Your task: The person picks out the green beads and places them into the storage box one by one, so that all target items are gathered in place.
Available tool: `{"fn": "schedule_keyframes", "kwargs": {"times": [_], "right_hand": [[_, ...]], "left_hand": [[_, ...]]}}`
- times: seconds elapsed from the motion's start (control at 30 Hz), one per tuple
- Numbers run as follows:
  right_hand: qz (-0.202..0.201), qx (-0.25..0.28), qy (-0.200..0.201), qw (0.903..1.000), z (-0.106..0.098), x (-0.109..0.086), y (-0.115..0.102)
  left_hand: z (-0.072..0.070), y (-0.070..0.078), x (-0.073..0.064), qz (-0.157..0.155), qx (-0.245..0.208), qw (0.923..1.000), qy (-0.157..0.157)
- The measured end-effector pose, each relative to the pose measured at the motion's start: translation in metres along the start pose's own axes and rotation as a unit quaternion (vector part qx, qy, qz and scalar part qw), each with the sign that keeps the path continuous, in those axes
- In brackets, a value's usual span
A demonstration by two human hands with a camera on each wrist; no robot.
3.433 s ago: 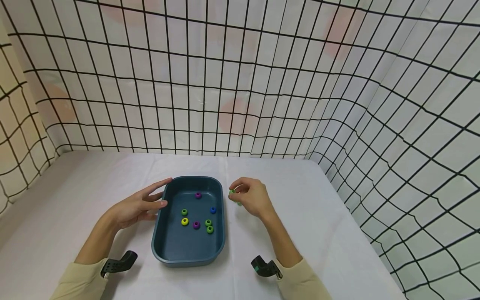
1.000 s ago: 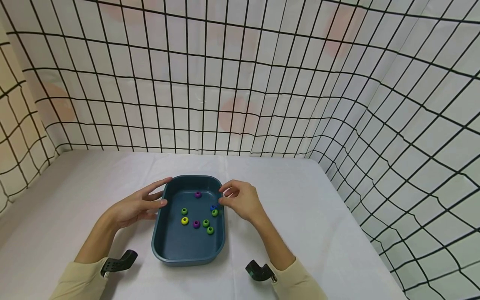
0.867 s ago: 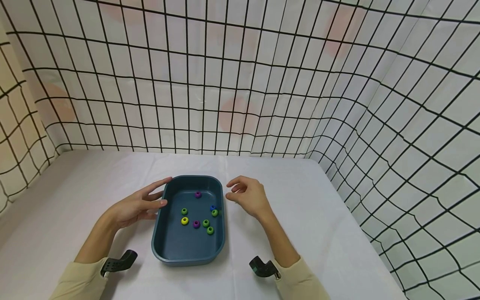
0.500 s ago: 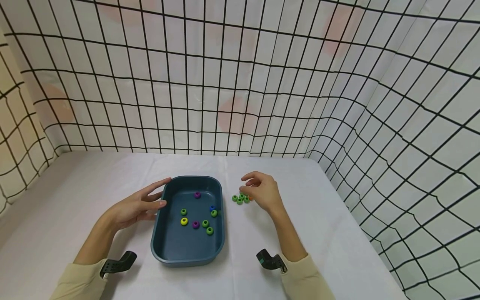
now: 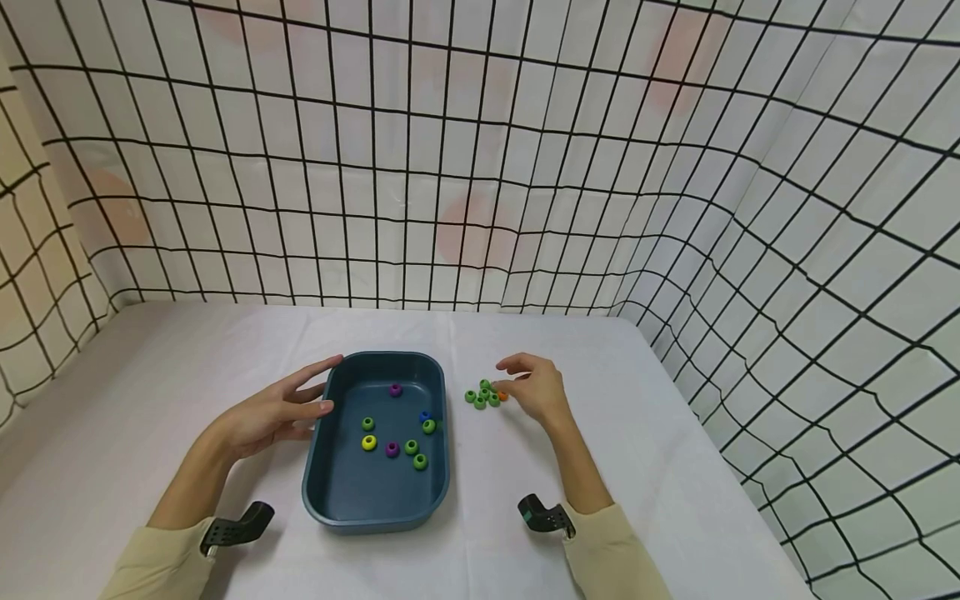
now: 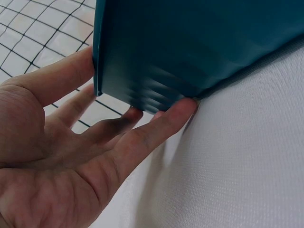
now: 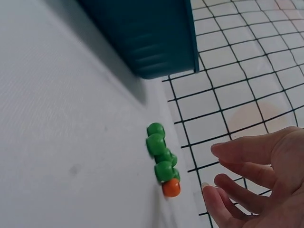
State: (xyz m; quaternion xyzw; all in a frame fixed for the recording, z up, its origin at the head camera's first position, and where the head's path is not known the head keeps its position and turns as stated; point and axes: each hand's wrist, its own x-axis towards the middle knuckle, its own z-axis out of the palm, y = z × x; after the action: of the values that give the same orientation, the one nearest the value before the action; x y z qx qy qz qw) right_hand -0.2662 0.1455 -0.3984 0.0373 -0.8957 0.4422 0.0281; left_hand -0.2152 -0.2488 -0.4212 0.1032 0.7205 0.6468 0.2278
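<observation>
Green beads (image 5: 484, 396), rounded, holed, clustered beside orange bead (image 5: 503, 396)

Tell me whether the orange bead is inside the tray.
No, the orange bead lies on the white cloth, outside the blue tray.

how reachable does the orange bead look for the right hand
Likely yes: the empty right hand is close, nothing visibly blocks the orange bead, and the green beads lie beyond it.

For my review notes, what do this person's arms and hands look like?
The left sleeve and right sleeve are beige, each bearing an angled black camera; the right camera has a small green patch. The left hand and right hand wear no gloves.
</observation>
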Motion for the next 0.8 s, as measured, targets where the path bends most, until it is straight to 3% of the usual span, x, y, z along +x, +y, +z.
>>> {"fn": "schedule_keyframes", "kwargs": {"times": [0.33,0.8], "right_hand": [[0.038,0.0,-0.02,0.9991,0.004,0.006,0.019],[0.063,0.008,-0.049,0.9968,0.005,0.008,0.026]], "left_hand": [[0.0,0.0,0.001,0.003,-0.003,1.0,-0.002],[0.0,0.0,0.001,0.002,-0.004,1.0,0.002]]}}
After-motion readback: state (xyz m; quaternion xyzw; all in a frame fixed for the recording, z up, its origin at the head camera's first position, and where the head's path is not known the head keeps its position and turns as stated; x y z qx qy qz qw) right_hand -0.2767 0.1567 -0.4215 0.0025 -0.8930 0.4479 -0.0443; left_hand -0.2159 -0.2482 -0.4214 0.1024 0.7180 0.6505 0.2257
